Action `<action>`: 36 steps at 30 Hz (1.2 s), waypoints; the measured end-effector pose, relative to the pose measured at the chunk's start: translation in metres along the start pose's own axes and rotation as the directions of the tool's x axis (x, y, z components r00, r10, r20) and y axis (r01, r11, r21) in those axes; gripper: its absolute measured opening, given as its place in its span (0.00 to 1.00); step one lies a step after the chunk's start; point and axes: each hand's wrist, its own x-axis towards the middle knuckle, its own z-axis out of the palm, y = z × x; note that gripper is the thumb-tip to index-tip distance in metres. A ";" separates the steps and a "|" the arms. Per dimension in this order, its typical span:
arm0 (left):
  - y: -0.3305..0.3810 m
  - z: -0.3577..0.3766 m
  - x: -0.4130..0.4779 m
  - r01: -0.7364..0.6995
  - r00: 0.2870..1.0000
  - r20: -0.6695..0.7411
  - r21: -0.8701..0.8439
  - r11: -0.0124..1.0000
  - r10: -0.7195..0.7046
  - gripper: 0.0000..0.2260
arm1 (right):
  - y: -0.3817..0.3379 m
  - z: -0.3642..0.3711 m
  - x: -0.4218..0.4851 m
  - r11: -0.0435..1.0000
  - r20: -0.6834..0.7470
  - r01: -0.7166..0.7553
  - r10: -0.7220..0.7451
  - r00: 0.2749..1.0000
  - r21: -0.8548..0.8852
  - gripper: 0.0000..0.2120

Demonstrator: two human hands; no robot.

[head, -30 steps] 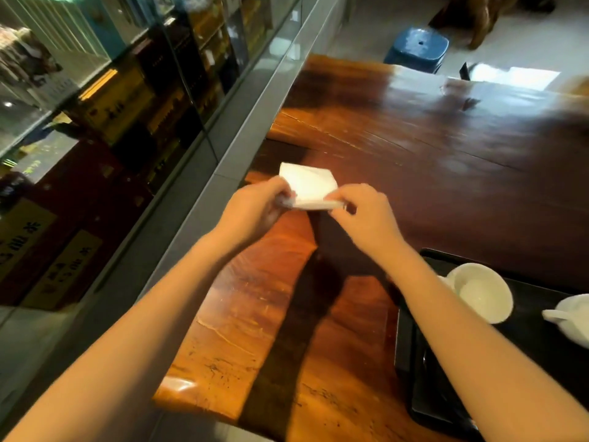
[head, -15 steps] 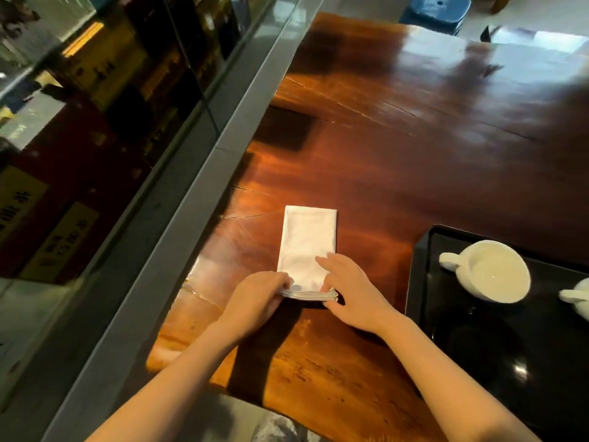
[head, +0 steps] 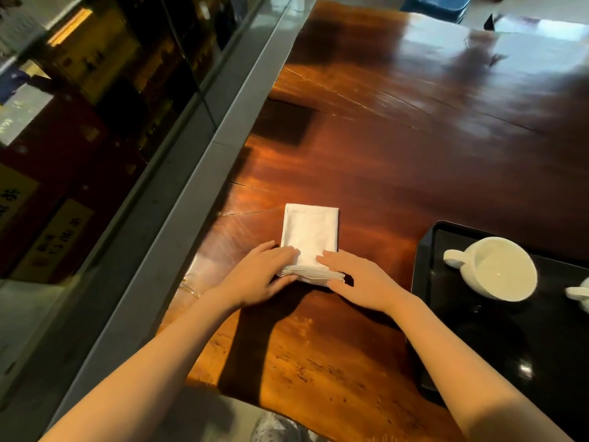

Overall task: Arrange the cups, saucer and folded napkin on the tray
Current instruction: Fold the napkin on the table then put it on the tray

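A white folded napkin (head: 310,232) lies flat on the dark wooden table (head: 414,148), its layered edge toward me. My left hand (head: 259,277) holds the near left corner, fingers on top and thumb at the edge. My right hand (head: 357,277) presses the near right corner with fingers spread flat. To the right sits a black tray (head: 427,260) with a white cup (head: 497,267), its handle pointing left. A second white cup (head: 580,295) shows only partly at the right frame edge. No saucer is visible.
A grey metal ledge (head: 191,199) runs along the table's left side, with a glass cabinet (head: 79,106) of boxes beyond it. A blue stool (head: 436,6) stands past the far end of the table. The table's near edge is close to me.
A second ago both hands held the napkin lifted above the table. It now lies flat, and both hands rest on its near end, with the right fingers spread flatter.
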 end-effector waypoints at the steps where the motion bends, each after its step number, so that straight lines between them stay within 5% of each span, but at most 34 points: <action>1: 0.000 -0.001 -0.001 0.017 1.000 -0.007 -0.025 1.000 -0.018 0.16 | 0.000 -0.001 0.000 1.000 -0.009 -0.003 0.003 1.000 0.006 0.21; 6: 0.003 -0.011 0.005 0.102 0.991 -0.061 -0.229 0.968 -0.119 0.07 | -0.007 -0.011 0.007 0.994 -0.158 0.018 -0.001 0.987 0.107 0.04; 12: 0.006 0.001 0.022 0.138 0.935 -0.230 -0.469 0.873 -0.271 0.03 | -0.014 -0.005 0.022 0.907 -0.303 -0.017 0.158 0.940 0.420 0.02; 17: 0.011 0.019 0.038 0.234 0.829 -0.353 -0.484 0.843 -0.433 0.04 | -0.013 0.009 0.038 0.911 -0.412 -0.073 0.254 0.875 0.405 0.04; 22: 0.020 0.028 0.050 0.373 0.721 -0.393 -0.473 0.798 -0.570 0.06 | -0.016 0.024 0.052 0.849 -0.529 -0.233 0.486 0.696 0.473 0.10; 27: 0.023 0.033 0.060 0.424 0.709 -0.433 -0.368 0.827 -0.556 0.09 | -0.027 0.034 0.055 0.827 -0.623 -0.317 0.559 0.547 0.464 0.15; 31: 0.026 0.034 0.061 0.469 0.690 -0.470 -0.290 0.834 -0.551 0.10 | -0.030 0.039 0.055 0.840 -0.689 -0.416 0.531 0.493 0.349 0.15; 36: 0.030 0.036 0.059 0.525 0.631 -0.509 -0.276 0.805 -0.586 0.08 | -0.031 0.038 0.059 0.852 -0.708 -0.453 0.488 0.510 0.261 0.15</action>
